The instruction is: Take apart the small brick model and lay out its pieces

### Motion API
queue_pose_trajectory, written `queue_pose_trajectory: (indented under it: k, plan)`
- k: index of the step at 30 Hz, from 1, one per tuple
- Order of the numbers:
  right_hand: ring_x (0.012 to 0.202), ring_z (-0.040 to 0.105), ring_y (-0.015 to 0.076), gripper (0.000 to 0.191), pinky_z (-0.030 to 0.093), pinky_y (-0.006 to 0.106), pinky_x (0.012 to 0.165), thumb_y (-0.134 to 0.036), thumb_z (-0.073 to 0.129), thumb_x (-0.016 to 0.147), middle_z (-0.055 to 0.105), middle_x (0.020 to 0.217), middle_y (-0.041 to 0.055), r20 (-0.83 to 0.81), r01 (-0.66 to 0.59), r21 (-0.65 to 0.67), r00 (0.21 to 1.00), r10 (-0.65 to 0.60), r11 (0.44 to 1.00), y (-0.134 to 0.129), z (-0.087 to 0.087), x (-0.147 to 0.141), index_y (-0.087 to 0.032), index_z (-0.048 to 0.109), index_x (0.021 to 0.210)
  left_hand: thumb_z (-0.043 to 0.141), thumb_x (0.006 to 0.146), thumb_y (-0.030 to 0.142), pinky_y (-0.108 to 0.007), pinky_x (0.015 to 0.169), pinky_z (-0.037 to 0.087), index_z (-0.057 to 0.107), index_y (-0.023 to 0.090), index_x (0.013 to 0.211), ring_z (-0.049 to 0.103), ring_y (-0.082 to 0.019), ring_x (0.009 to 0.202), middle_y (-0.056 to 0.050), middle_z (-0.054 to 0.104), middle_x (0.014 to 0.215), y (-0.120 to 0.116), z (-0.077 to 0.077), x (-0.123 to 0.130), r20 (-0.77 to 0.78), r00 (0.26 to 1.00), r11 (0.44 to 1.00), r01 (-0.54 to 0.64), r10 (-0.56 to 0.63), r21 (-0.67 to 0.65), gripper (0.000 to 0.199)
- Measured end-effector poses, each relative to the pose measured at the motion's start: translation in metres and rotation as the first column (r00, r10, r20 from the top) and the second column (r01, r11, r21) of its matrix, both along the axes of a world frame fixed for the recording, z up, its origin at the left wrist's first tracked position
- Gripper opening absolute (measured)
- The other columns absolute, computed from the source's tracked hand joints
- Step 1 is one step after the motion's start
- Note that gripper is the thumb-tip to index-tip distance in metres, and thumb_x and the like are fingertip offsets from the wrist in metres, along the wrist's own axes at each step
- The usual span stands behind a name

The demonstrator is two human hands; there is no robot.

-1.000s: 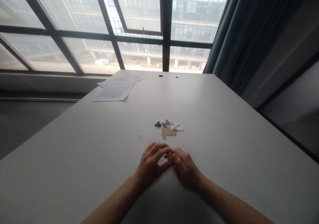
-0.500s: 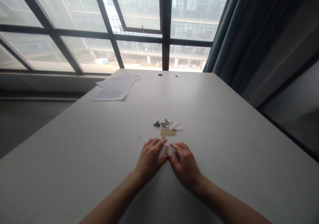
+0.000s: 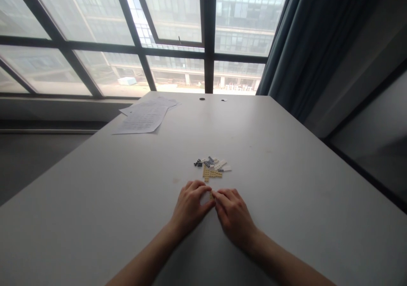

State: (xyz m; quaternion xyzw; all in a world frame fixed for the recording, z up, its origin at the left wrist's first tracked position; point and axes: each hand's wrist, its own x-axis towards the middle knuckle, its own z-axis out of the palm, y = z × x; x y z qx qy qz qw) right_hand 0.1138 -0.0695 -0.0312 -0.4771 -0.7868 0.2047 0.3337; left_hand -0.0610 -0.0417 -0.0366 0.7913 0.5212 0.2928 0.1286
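Our left hand (image 3: 190, 203) and right hand (image 3: 233, 214) pinch a small yellow studded plastic brick (image 3: 211, 195) between their fingertips, just nearer us than the loose yellow studded plates (image 3: 211, 173).

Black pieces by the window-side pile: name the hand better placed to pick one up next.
Left, probably: the left hand is nearer the black pieces; the right hand sits farther across.

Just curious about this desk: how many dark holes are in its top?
2: the left hole and the right hole, both near the far edge. The papers could hide others.
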Motion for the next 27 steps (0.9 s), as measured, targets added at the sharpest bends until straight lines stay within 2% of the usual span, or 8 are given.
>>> queue_pose_trajectory:
  k: [3, 6, 9, 11, 15, 18, 24, 27]
  plan:
    - [0.103, 0.052, 0.0242, 0.035, 0.043, 0.04, 0.095, -0.013, 0.05, 0.088, 0.062, 0.113, 0.0081, -0.049, 0.02, -0.027, 0.999, -0.021, 0.999, 0.0, -0.001, 0.001, -0.021, 0.058, 0.121, 0.066, 0.079, 0.034, -0.04, 0.086, 0.048, 0.063, 0.022, 0.109, 0.057, -0.024, 0.097, -0.006, 0.063, 0.102, -0.001, 0.001, -0.003, 0.074, 0.997, 1.0, -0.009, 0.01, -0.018, 0.032]
    - [0.104, 0.053, 0.0236, 0.033, 0.043, 0.04, 0.095, -0.013, 0.05, 0.087, 0.062, 0.112, 0.0082, -0.114, 0.054, -0.061, 0.992, -0.061, 0.997, 0.001, -0.003, 0.001, -0.02, 0.058, 0.119, 0.057, 0.086, 0.031, -0.039, 0.086, 0.05, 0.059, 0.02, 0.116, 0.056, -0.023, 0.099, -0.008, 0.06, 0.108, 0.001, 0.003, -0.009, 0.131, 0.989, 0.998, -0.068, 0.066, 0.011, 0.032]
    - [0.104, 0.053, 0.0235, 0.031, 0.043, 0.039, 0.094, -0.014, 0.053, 0.086, 0.062, 0.111, 0.0079, -0.14, 0.058, -0.074, 0.988, -0.068, 0.996, 0.002, -0.004, 0.001, -0.021, 0.059, 0.116, 0.061, 0.082, 0.03, -0.048, 0.095, 0.043, 0.056, 0.023, 0.123, 0.051, -0.028, 0.109, -0.01, 0.056, 0.12, 0.013, 0.005, -0.015, -0.001, 0.991, 0.987, -0.13, 0.131, 0.093, 0.042]
    - [0.104, 0.053, 0.0238, 0.031, 0.043, 0.039, 0.093, -0.015, 0.055, 0.084, 0.061, 0.111, 0.0078, -0.124, 0.048, -0.067, 0.991, -0.056, 0.997, 0.003, -0.004, 0.001, -0.022, 0.059, 0.114, 0.064, 0.079, 0.03, -0.052, 0.098, 0.039, 0.055, 0.025, 0.126, 0.045, -0.032, 0.117, -0.011, 0.05, 0.13, 0.026, 0.007, -0.016, -0.127, 0.983, 0.984, -0.115, 0.133, 0.138, 0.049]
    - [0.103, 0.053, 0.0234, 0.031, 0.043, 0.038, 0.094, -0.015, 0.058, 0.082, 0.061, 0.11, 0.0076, -0.113, 0.052, -0.064, 0.992, -0.059, 0.997, 0.003, -0.003, 0.001, -0.021, 0.06, 0.112, 0.064, 0.078, 0.032, -0.057, 0.105, 0.029, 0.06, 0.028, 0.119, 0.038, -0.035, 0.127, -0.011, 0.048, 0.135, 0.05, 0.01, -0.011, -0.27, 0.958, 0.978, -0.038, 0.095, 0.207, 0.042]
    - [0.102, 0.053, 0.0229, 0.03, 0.043, 0.037, 0.093, -0.015, 0.058, 0.082, 0.061, 0.109, 0.0076, -0.129, 0.054, -0.073, 0.99, -0.063, 0.996, 0.003, -0.002, 0.001, -0.021, 0.061, 0.111, 0.063, 0.078, 0.033, -0.06, 0.107, 0.022, 0.064, 0.025, 0.109, 0.037, -0.037, 0.128, -0.012, 0.049, 0.133, 0.055, 0.011, -0.006, -0.309, 0.947, 0.976, -0.023, 0.09, 0.215, 0.033]
    - [0.102, 0.054, 0.023, 0.029, 0.043, 0.037, 0.094, -0.016, 0.058, 0.082, 0.062, 0.107, 0.0073, -0.163, 0.035, -0.073, 0.986, -0.046, 0.997, 0.004, -0.003, 0.001, -0.021, 0.062, 0.11, 0.062, 0.08, 0.038, -0.06, 0.108, 0.021, 0.062, 0.023, 0.11, 0.034, -0.036, 0.131, -0.011, 0.049, 0.134, 0.056, 0.001, -0.009, -0.306, 0.949, 0.985, -0.028, 0.08, 0.171, 0.034]
    - [0.1, 0.055, 0.023, 0.028, 0.044, 0.037, 0.091, -0.018, 0.058, 0.082, 0.062, 0.106, 0.0075, -0.228, 0.027, -0.098, 0.972, -0.049, 0.995, 0.005, -0.002, 0.002, -0.022, 0.062, 0.109, 0.064, 0.081, 0.037, -0.059, 0.109, 0.021, 0.062, 0.023, 0.109, 0.034, -0.035, 0.132, -0.01, 0.051, 0.134, 0.056, 0.001, -0.01, -0.235, 0.971, 0.988, -0.015, 0.051, 0.153, 0.032]
